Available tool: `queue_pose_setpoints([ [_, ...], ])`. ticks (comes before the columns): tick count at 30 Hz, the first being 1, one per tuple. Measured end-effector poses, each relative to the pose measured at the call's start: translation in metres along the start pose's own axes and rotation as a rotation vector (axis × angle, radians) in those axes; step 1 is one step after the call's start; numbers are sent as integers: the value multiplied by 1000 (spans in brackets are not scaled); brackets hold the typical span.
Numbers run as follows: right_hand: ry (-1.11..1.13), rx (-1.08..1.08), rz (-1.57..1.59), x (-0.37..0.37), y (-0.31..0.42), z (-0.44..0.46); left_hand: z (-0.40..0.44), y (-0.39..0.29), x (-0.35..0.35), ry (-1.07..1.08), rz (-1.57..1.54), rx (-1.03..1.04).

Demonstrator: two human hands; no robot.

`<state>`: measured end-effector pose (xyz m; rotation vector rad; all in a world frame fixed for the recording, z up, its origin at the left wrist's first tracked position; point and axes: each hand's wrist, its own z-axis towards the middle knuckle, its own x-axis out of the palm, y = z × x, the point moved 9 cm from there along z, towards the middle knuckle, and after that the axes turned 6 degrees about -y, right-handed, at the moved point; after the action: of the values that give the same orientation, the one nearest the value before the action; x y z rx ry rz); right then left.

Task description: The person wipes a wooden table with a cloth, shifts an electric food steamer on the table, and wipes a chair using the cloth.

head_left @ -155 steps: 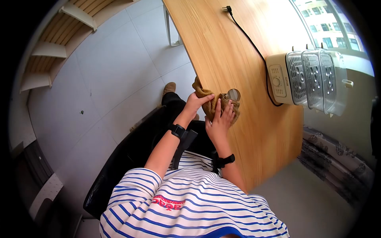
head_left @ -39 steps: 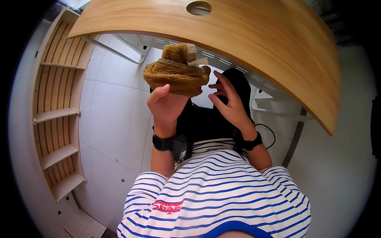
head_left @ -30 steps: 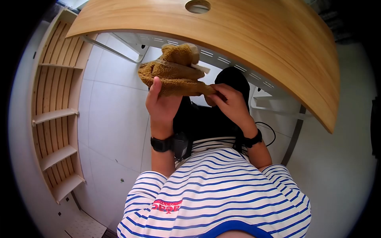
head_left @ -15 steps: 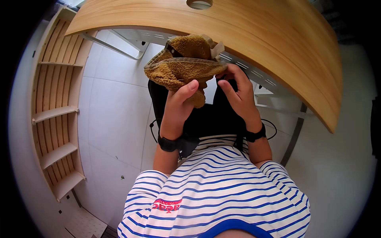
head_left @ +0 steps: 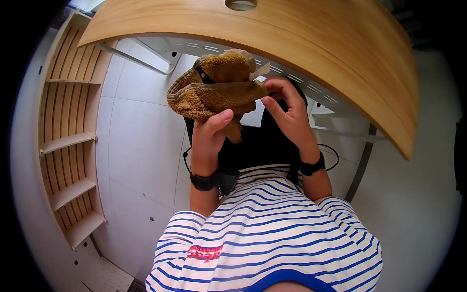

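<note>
A brown fuzzy fabric item (head_left: pixel 214 97), with a stitched seam along its edge and a pale tag (head_left: pixel 260 71) at its right side, is held up over my lap. I cannot make out exactly what kind of article it is. My left hand (head_left: pixel 208 141) grips its lower left part, the thumb on the near side and the other fingers hidden behind the cloth. At the right end of the seamed edge, my right hand (head_left: pixel 290 114) pinches the cloth with its fingertips.
A wooden table top (head_left: pixel 321 58) with a round hole curves across just beyond the item. To the left stands a slatted wooden shelf unit (head_left: pixel 68 141) on the pale tiled floor (head_left: pixel 138 141). A dark cable (head_left: pixel 332 148) loops beside my right wrist.
The fabric item has moved left and slightly down, together with my left hand. Its seamed edge lies straighter toward my right hand, which has shifted a little left.
</note>
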<state>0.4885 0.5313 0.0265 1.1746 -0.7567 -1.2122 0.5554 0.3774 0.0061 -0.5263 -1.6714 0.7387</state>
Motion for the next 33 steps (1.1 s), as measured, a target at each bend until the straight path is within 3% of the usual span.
queue_pose_setpoints([
  [4, -18, -1, -28, -2, 5, -2, -4, -7, -6, 5, 97, 46],
  [5, -13, -4, -26, -3, 5, -1, -2, -6, -16, -66, 254, 4],
  [7, -66, -258, -55, -12, 29, 1, -2, -9, -27, -142, 408, -34],
  [10, 37, -428, 29, -11, 60, 2, 0, -22, -22, -97, 230, 72],
  [14, -44, -196, 276, -11, 55, 16, 1, -15, -5, 80, 400, 84],
  [16, -45, -101, 198, -11, 38, 20, 0, -9, -3, 119, 438, 115],
  [20, 81, 78, 349, 5, 17, 17, 1, -13, -2, 156, 227, 184],
  [22, 193, 292, 361, 16, -2, 7, 2, -3, -3, 171, 270, 64],
  [24, 204, 287, 441, 17, 0, 5, 2, -9, 8, 192, 258, 62],
  [26, 230, 79, 450, 12, 13, 5, 5, -13, 24, 216, 248, 61],
  [29, 172, 38, 416, 10, 15, 7, 16, -21, 38, 298, 231, 183],
  [33, 120, -63, 278, 6, 21, 15, 29, -23, 35, 321, 426, 247],
])
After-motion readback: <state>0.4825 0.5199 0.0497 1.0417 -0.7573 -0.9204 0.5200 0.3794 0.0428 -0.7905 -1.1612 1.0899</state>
